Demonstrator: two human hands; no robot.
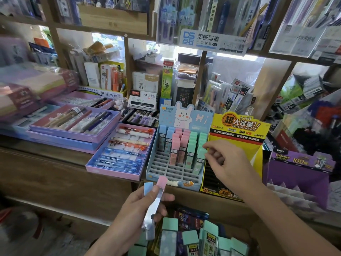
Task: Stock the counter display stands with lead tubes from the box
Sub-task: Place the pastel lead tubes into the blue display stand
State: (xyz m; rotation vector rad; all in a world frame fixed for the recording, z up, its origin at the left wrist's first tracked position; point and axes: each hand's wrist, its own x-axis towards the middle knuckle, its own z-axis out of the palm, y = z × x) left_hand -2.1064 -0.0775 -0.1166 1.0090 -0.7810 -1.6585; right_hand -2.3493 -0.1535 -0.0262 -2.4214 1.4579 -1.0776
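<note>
A blue rabbit display stand (156,170) sits on the counter, its rear slots filled with blue, pink and green lead tubes (181,146) and its front slots empty. My left hand (136,213) grips two lead tubes, one pink-capped (162,182) and one blue-capped (148,187), below the stand's front edge. At the stand's right side my right hand (223,159) pinches the green cap of a tube (201,154) standing in the right column. Below, the box (238,233) holds several green-capped tubes (190,237).
A yellow display stand (239,139) stands right of the blue one. Pen gift trays (121,152) lie to the left on the wooden counter (55,159). A purple card display (299,169) is far right. Shelves of stationery rise behind.
</note>
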